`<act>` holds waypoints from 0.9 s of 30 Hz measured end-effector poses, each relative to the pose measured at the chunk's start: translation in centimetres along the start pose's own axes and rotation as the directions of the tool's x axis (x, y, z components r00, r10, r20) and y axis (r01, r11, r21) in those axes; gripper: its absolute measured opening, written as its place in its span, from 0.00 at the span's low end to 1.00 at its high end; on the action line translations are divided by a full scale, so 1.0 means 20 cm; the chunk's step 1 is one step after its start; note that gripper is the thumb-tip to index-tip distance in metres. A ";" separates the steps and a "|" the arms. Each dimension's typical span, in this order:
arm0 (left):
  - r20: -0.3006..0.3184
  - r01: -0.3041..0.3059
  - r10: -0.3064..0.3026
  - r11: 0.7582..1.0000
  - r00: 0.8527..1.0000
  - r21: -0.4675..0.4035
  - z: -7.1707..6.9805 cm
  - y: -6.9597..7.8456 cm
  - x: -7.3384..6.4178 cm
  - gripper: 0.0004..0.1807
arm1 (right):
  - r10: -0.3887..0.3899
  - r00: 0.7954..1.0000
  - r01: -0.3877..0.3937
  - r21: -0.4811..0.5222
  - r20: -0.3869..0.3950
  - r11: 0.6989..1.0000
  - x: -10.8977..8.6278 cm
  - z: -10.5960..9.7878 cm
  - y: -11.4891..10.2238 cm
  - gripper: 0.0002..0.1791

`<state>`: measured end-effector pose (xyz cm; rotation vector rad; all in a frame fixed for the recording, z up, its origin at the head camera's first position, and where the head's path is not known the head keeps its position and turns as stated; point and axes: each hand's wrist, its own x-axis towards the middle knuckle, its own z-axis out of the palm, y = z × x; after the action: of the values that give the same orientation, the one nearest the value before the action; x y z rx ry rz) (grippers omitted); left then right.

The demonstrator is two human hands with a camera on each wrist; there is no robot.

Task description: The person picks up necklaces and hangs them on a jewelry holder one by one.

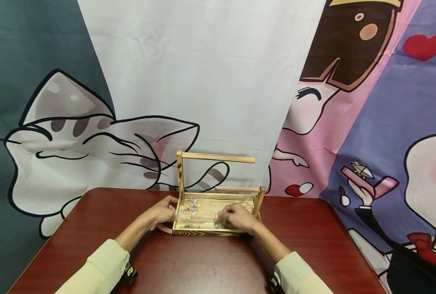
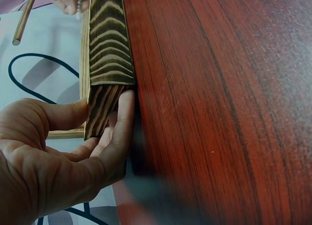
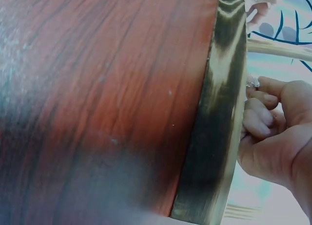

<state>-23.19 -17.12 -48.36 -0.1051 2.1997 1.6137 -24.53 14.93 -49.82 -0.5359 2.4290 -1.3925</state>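
Note:
A wooden jewelry stand with a shallow tray and raised bars stands on the table. My left hand grips the tray's left end, thumb on the rim and fingers against the end and low side, as the left wrist view shows. Over the tray's right half, my right hand pinches a small silvery piece of jewelry; its exact kind is too small to tell. Under those fingertips lies a silvery chain-like heap. Pastel beaded bracelets lie in the tray's left part, near a small dark metallic pile.
The upper bar extends from the left post, and a lower bar from the right post. A thin chain-like piece lies at the tray's back right. Beneath is a reddish-brown table, backed by a printed cloth.

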 end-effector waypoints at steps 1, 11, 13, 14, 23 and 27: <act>-0.001 -0.002 0.002 1.000 1.000 -0.002 0.00 0.00 0.00 0.37 | 0.042 0.999 -0.042 0.043 -0.003 0.998 -0.01 0.00 -0.02 0.16; 0.000 -0.012 0.012 1.000 1.000 0.007 0.00 0.00 -0.01 0.37 | 0.255 0.963 -0.271 0.317 0.091 0.909 -0.05 -0.06 -0.08 0.18; 0.002 -0.011 0.011 1.000 1.000 0.007 0.00 0.00 -0.01 0.37 | 0.250 0.960 -0.278 0.360 0.124 0.890 -0.06 -0.08 -0.08 0.17; 0.003 -0.012 0.012 1.000 1.000 0.007 0.00 0.01 -0.01 0.37 | 0.248 0.959 -0.282 0.382 0.138 0.880 -0.06 -0.09 -0.08 0.16; 0.005 -0.012 0.012 1.000 1.000 0.017 0.00 0.01 -0.01 0.37 | 0.224 0.962 -0.273 0.474 0.159 0.837 -0.10 -0.15 -0.11 0.12; 0.005 -0.010 0.010 1.000 1.000 0.014 0.00 0.01 -0.01 0.38 | 0.204 0.968 -0.250 0.487 0.148 0.836 -0.12 -0.17 -0.14 0.11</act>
<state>-23.02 -17.10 -48.18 -0.0861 2.2109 1.6015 -23.48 17.34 -45.55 -0.1663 1.8657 -1.7580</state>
